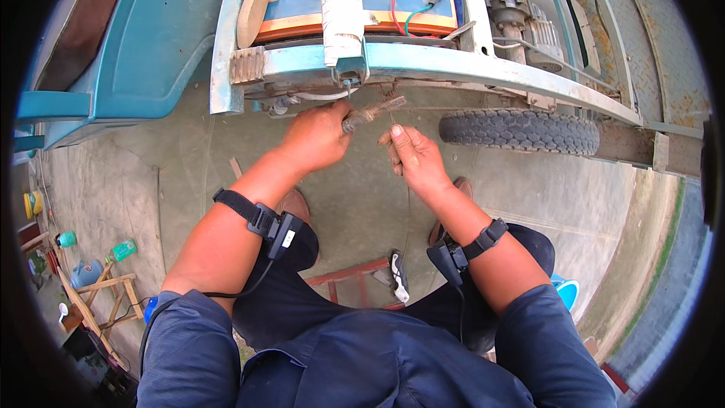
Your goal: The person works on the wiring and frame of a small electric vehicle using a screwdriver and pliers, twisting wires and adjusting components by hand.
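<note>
My left hand (318,136) is closed around a short, greyish-brown rod-like piece (386,108) with a lighter wrapping about its middle. Its far end points right and slightly up, just below the pale blue frame bar (423,63). Thumb and fingers of my right hand (417,156) are pinched together beside that end. A thin strand (392,117), perhaps wire or string, runs from the pinch toward the piece. Above my left hand, a white-wrapped post (341,11) joins the frame at a bracket (351,68).
Orange and blue battery-like boxes (366,0) with red and green wires sit inside the frame. A black tyre (519,131) stands right of my right hand. A blue panel (162,38) rises at left. Between my feet are a reddish metal frame (343,275) and a black-and-white tool (399,276).
</note>
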Action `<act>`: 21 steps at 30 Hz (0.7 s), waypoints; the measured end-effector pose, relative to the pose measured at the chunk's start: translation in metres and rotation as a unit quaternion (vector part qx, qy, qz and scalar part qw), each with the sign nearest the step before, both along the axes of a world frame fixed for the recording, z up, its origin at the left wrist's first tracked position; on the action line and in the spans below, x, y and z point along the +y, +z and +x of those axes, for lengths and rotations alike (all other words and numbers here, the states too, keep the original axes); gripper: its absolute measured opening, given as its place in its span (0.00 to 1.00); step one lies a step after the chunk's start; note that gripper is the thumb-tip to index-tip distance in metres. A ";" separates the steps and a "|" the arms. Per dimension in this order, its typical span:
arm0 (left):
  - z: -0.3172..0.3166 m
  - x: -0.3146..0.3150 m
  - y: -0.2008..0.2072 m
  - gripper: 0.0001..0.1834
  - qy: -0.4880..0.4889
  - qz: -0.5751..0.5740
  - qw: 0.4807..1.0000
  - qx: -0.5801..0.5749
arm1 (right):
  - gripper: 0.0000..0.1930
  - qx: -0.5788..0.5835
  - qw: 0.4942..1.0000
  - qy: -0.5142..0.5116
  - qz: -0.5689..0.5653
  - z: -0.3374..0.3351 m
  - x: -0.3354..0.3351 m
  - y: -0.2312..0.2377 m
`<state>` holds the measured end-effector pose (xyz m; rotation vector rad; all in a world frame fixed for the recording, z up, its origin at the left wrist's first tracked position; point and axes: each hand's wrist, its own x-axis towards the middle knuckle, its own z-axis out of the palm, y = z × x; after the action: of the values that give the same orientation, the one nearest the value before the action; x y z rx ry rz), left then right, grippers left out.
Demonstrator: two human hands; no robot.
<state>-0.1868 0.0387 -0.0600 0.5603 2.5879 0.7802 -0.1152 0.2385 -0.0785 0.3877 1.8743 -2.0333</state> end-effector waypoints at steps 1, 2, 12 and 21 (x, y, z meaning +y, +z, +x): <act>0.000 -0.001 0.000 0.18 -0.011 -0.005 1.000 0.016 | 0.20 -0.019 1.000 0.009 -0.010 0.001 0.001 0.002; -0.001 -0.002 0.000 0.18 -0.023 -0.010 0.999 0.032 | 0.20 -0.017 1.000 0.005 -0.006 0.002 0.001 0.001; 0.000 -0.002 0.016 0.24 -0.036 -0.019 0.999 -0.025 | 0.20 -0.019 1.000 -0.012 -0.007 0.002 0.001 0.002; 0.012 -0.003 0.015 0.19 -0.010 -0.114 0.986 0.120 | 0.21 -0.023 1.000 -0.011 -0.010 0.001 0.001 0.006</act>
<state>-0.1747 0.0356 -0.0447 0.6422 2.8357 0.4216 -0.1140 0.2392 -0.0727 0.4482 1.8298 -2.0368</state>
